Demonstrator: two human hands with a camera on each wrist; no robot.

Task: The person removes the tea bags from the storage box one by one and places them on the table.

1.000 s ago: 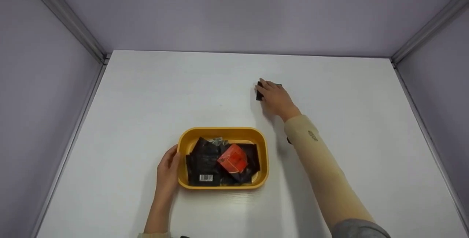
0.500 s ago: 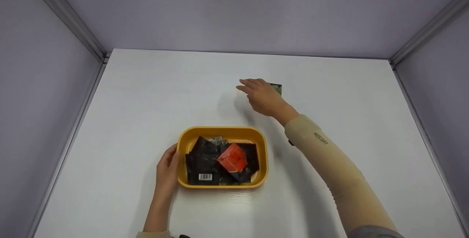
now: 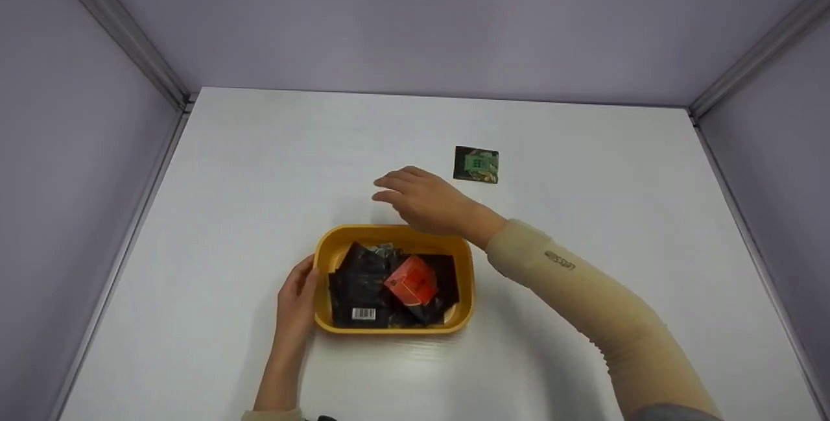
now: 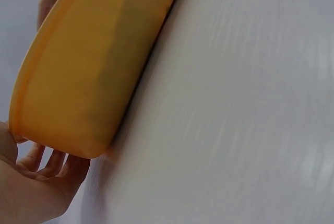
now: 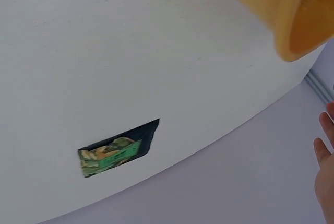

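A yellow plastic tub sits on the white table, holding several black packets and a red packet. My left hand grips its left end; the left wrist view has thumb and fingers at the tub's end wall. My right hand hovers over the tub's far rim with fingers extended and nothing in them. Beyond it a square black packet with a green label lies flat on the table, also seen in the right wrist view. One black packet shows a barcode.
The white table is bounded by a pale back wall and side walls with grey metal corner posts.
My right hand has left the green-labelled packet and moved left and nearer to the tub's far rim, uncovering the packet on the table. My left hand and the tub have stayed put.
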